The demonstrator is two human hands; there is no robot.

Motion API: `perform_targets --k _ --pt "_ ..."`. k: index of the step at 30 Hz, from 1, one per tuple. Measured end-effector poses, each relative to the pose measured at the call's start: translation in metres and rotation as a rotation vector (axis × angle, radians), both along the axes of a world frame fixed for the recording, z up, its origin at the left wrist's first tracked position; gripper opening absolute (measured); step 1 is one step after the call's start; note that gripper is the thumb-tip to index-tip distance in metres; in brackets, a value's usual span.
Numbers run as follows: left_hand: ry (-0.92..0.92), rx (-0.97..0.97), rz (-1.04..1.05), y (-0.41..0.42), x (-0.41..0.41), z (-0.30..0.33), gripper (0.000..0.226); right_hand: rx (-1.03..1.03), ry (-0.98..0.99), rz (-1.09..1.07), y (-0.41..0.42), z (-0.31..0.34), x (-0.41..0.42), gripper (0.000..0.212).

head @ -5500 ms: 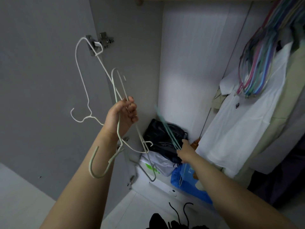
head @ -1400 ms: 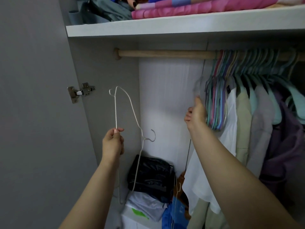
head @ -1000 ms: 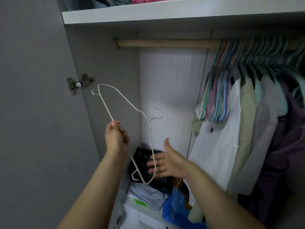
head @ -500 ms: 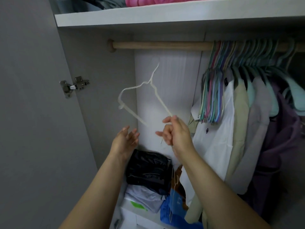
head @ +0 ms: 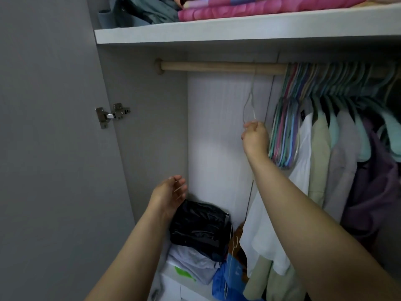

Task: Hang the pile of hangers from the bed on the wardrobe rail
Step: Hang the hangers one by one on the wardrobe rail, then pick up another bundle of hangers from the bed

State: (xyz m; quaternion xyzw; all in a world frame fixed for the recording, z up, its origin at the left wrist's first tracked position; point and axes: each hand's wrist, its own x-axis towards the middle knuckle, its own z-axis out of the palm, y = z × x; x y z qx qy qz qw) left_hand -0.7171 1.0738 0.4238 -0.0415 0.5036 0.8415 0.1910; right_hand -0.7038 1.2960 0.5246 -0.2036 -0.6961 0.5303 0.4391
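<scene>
A wooden wardrobe rail (head: 217,67) runs under the top shelf. My right hand (head: 256,137) is raised below it and pinches a thin white wire hanger (head: 249,105), seen edge-on, whose neck reaches up to the rail. Whether its hook sits over the rail I cannot tell. My left hand (head: 171,193) hangs lower, fingers loose, holding nothing. A bunch of coloured empty hangers (head: 286,122) hangs on the rail just right of my right hand.
Shirts and jackets (head: 338,161) fill the rail's right half. A black bag (head: 199,227), folded clothes and a blue bag lie on the wardrobe floor. Bedding sits on the top shelf (head: 238,29). The open door with its hinge (head: 112,114) stands at the left.
The white hanger passed from my left hand to my right, which lifted it up to the rail. My left hand let go and dropped lower.
</scene>
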Motion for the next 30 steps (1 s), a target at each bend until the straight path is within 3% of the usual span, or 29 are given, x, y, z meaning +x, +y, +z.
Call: perform_targets --k 6,10,15,17,20,24,30 --pt "-0.064 -0.020 0.036 -0.017 0.015 -0.021 0.026 0.004 0.122 -0.239 0.004 -0.020 0.013 0.036" --pt "-0.040 -0.068 0.021 -0.026 0.030 -0.029 0.029 -0.061 0.156 -0.119 -0.004 -0.047 0.027 0.035" --pt "-0.044 -0.111 0.104 -0.050 0.057 -0.049 0.026 -0.170 -0.051 -0.045 -0.037 -0.114 0.040 0.059" --pt "-0.042 -0.151 0.145 -0.066 0.071 -0.060 0.025 -0.254 -0.149 0.075 -0.060 -0.146 0.046 0.046" --pt "-0.013 -0.263 0.168 -0.098 0.099 -0.076 0.024 -0.227 -0.294 0.437 -0.107 -0.177 0.059 0.011" --pt "-0.010 -0.496 0.172 -0.156 0.146 -0.095 0.024 -0.137 -0.531 0.896 -0.186 -0.195 0.081 0.012" --pt "-0.201 -0.557 0.529 -0.254 0.230 -0.121 0.021 0.031 -0.715 1.271 -0.307 -0.228 0.123 0.013"
